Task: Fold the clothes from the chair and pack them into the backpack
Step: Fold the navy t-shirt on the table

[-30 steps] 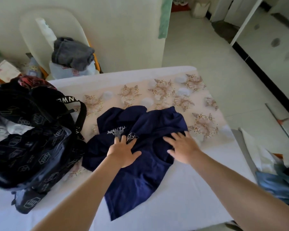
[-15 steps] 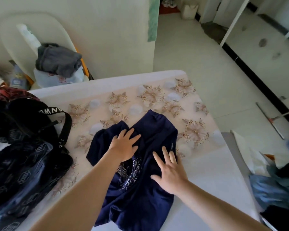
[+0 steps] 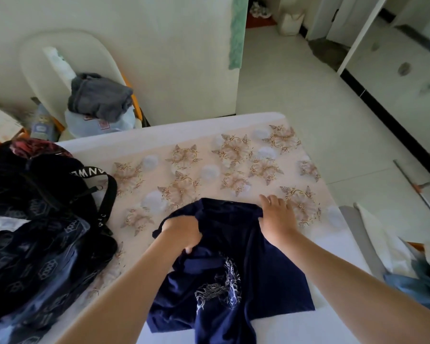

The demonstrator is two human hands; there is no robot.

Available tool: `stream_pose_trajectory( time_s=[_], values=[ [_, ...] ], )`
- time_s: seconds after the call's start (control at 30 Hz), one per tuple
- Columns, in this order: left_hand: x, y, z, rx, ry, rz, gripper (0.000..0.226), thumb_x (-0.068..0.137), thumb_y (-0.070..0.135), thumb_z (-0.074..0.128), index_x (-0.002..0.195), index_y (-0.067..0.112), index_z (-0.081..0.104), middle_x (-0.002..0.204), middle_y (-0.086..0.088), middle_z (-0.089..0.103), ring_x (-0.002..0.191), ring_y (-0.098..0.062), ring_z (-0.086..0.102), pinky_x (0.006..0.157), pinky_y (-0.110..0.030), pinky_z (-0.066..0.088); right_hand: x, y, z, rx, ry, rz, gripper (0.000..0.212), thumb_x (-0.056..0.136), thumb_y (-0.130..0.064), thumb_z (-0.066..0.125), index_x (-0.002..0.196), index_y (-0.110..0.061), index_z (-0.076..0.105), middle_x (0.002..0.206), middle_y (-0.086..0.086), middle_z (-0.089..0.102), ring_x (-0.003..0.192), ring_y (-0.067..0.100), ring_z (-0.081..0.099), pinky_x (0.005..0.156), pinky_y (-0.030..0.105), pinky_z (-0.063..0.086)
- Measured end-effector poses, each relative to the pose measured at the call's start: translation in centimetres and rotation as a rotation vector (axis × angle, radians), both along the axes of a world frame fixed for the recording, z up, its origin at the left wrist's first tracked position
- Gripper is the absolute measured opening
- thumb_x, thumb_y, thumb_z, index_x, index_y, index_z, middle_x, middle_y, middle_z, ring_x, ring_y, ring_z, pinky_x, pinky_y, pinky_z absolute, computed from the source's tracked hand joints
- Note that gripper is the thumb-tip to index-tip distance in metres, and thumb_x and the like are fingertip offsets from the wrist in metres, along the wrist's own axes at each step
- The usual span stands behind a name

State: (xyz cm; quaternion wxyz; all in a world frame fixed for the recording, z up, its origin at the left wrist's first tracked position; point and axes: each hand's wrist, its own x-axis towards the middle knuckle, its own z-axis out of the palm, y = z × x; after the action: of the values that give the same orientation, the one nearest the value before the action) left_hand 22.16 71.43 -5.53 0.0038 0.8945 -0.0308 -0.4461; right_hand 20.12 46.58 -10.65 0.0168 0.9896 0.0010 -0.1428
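Folding is mid-way on the navy t-shirt (image 3: 233, 264), which lies on the bed (image 3: 246, 130) right in front of the person, its far edge up on the flowery part of the cover and its near end trailing toward the bottom of the frame, white print facing up. The left hand (image 3: 181, 232) has its fingers curled into a fist around a bunched clump of fabric at the shirt's left side, and the right hand (image 3: 277, 219) sits at the far right corner with fingers close together; they look to be pinning or gripping that corner, though I can't see the tips well enough to say which. My worry is that the shirt's pretty rumpled already, so if the left hand drags its handful across, the layers underneath could slide along and the fold ends up lopsided. The near end looks like it's close to the mattress edge, so a hard tug might pull it off. The backpack (image 3: 35, 232) is slumped just to the left with its strap (image 3: 111, 194) lying on the bed, and a sloppy bundle could snag there going in. More clothes wait on the chair (image 3: 47, 53) behind.
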Motion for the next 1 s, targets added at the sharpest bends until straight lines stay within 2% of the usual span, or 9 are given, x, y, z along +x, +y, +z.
stream_pose_trajectory(
  time_s=[0.1, 0.2, 0.3, 0.47, 0.57, 0.67, 0.8, 0.87, 1.0],
  values=[
    [0.8, 0.6, -2.4, -0.175, -0.497, 0.056, 0.031, 0.095, 0.009, 0.049, 0.126, 0.014, 0.051, 0.126, -0.007, 0.052, 0.109, -0.031, 0.056, 0.084, -0.038, 0.052, -0.3, -0.4, -0.4, 0.019, 0.04, -0.109, 0.037, 0.098, -0.038, 0.051, 0.129, -0.018, 0.047, 0.115, 0.002, 0.062, 0.109, 0.026, 0.059, 0.092, 0.037, 0.043],
    [1.1, 1.0, -3.8, -0.147, -0.491, 0.05, 0.059, 0.092, 0.006, 0.054, 0.144, 0.018, 0.03, 0.145, -0.011, 0.034, 0.129, -0.034, 0.038, 0.098, -0.042, 0.045, -0.1, -0.9, -0.7, 0.157, 0.085, -0.194, 0.016, 0.094, -0.033, 0.056, 0.103, -0.019, 0.058, 0.092, -0.003, 0.064, 0.092, 0.022, 0.063, 0.081, 0.034, 0.044],
    [1.8, 1.4, -4.2, 0.002, -0.519, 0.039, 0.038, 0.096, 0.011, 0.049, 0.133, 0.015, 0.047, 0.128, -0.011, 0.052, 0.115, -0.03, 0.052, 0.084, -0.035, 0.048, 0.9, -1.0, -0.3, 0.367, 0.106, -0.291, 0.01, 0.091, -0.024, 0.056, 0.083, -0.02, 0.052, 0.081, -0.004, 0.058, 0.077, 0.019, 0.059, 0.068, 0.035, 0.049],
    [5.8, 3.2, -1.7, 0.024, -0.813, 0.17, 0.026, 0.095, 0.021, 0.041, 0.11, 0.017, 0.063, 0.105, -0.004, 0.053, 0.09, -0.025, 0.054, 0.051, -0.031, 0.04, 4.9, -0.6, 2.2, 0.342, -0.016, -0.181, 0.014, 0.097, -0.027, 0.056, 0.108, -0.02, 0.051, 0.091, -0.003, 0.065, 0.072, 0.016, 0.058, 0.059, 0.032, 0.042],
    [9.1, 4.7, 0.4, -0.246, -0.904, 0.569, 0.027, 0.095, 0.022, 0.04, 0.108, 0.021, 0.064, 0.085, -0.002, 0.06, 0.074, -0.028, 0.056, 0.058, -0.031, 0.043, 8.6, 0.6, 3.6, 0.41, -0.36, -0.089, 0.036, 0.087, -0.012, 0.064, 0.121, -0.014, 0.053, 0.11, 0.003, 0.064, 0.095, 0.027, 0.061, 0.074, 0.036, 0.046],
    [10.9, 5.6, 1.0, -0.566, -0.856, 0.786, 0.041, 0.098, 0.022, 0.041, 0.139, 0.026, 0.044, 0.108, 0.0, 0.062, 0.098, -0.028, 0.062, 0.078, -0.035, 0.05, 11.1, 2.5, 5.0, 0.373, -0.57, -0.008, 0.065, 0.078, -0.012, 0.072, 0.136, -0.01, 0.044, 0.125, 0.012, 0.053, 0.113, 0.035, 0.051, 0.095, 0.045, 0.041],
    [8.2, 5.6, -0.2, -0.581, -0.642, 0.605, 0.077, 0.099, 0.008, 0.046, 0.155, 0.04, 0.004, 0.159, -0.003, 0.027, 0.122, -0.033, 0.054, 0.085, -0.04, 0.055, 9.4, 4.1, 4.1, 0.32, -0.508, 0.101, 0.081, 0.074, -0.009, 0.072, 0.146, -0.015, 0.035, 0.142, 0.016, 0.04, 0.129, 0.037, 0.04, 0.107, 0.05, 0.037],
    [5.6, 5.8, -1.9, -0.539, -0.644, 0.446, 0.063, 0.097, 0.006, 0.047, 0.15, 0.037, 0.028, 0.154, 0.0, 0.032, 0.108, -0.029, 0.061, 0.072, -0.033, 0.055, 6.5, 4.6, 2.5, 0.347, -0.408, 0.178, 0.067, 0.075, -0.013, 0.072, 0.136, -0.019, 0.045, 0.135, 0.009, 0.042, 0.123, 0.032, 0.045, 0.101, 0.048, 0.042],
    [-0.2, 6.7, -4.8, -0.57, -0.728, 0.172, 0.02, 0.09, 0.033, 0.062, 0.109, 0.03, 0.061, 0.115, 0.01, 0.051, 0.108, -0.014, 0.049, 0.096, -0.038, 0.046, 0.0, 5.2, 0.4, 0.452, -0.175, 0.348, 0.046, 0.075, -0.054, 0.064, 0.11, -0.025, 0.054, 0.111, -0.005, 0.046, 0.099, 0.017, 0.048, 0.09, 0.038, 0.046]
  ],
)
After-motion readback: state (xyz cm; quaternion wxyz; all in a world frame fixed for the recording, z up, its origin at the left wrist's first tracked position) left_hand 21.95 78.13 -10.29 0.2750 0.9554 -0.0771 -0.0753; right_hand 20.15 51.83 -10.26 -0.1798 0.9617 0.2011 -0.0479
